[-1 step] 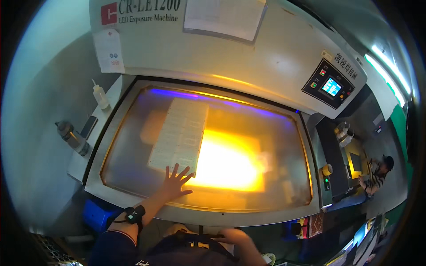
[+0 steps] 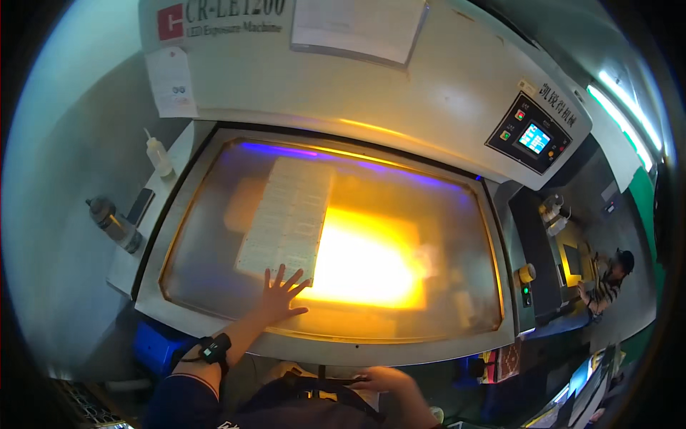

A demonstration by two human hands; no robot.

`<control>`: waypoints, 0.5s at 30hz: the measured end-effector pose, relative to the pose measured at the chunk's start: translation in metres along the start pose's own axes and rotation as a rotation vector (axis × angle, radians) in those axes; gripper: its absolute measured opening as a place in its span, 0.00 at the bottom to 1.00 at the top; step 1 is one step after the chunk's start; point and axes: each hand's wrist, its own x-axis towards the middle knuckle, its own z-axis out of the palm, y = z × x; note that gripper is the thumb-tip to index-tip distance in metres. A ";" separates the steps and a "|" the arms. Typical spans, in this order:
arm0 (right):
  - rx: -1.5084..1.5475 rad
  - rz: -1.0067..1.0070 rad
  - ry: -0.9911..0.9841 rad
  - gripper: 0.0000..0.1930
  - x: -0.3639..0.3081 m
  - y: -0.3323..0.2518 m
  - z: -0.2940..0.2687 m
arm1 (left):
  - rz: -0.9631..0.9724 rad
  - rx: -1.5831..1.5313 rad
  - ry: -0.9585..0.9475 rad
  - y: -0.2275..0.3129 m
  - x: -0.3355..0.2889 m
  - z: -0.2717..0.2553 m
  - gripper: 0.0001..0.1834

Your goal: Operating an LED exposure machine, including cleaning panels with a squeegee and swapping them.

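A pale rectangular panel [image 2: 289, 214] with faint markings and small dots along its edges lies on the wide, glassy bed [image 2: 200, 236] of an exposure machine. Over the panel's near edge spreads my left hand [image 2: 279, 297], open, palm down, with its fingertips at the panel's near right corner. A dark device is strapped to my left wrist. My right hand [image 2: 386, 379] is low at the machine's front edge, close to my waist. Its fingers look curled beside a dark strip, and what they hold is hard to make out.
Bright yellow light [image 2: 371, 264] glows beside the panel. On the left ledge stand a squeeze bottle [image 2: 158, 159] and a dark-capped bottle [image 2: 118, 227]. A control screen [image 2: 534, 138] is on the machine's hood. Another person [image 2: 604, 286] works at a table to the right.
The view has shifted very slightly. My left hand stays spread at the panel's edge, and my right hand has barely moved.
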 end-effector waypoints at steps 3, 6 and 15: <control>-0.557 -0.378 0.446 0.14 -0.061 0.051 -0.123 | 0.005 -0.113 -0.010 0.009 0.013 -0.007 0.48; -0.622 0.074 0.984 0.03 -0.121 0.005 -0.272 | -0.086 -0.155 -0.045 0.000 -0.002 -0.013 0.47; -0.845 -0.004 1.570 0.32 -0.199 0.024 -0.565 | -0.591 -0.031 -0.277 0.116 -0.038 0.004 0.47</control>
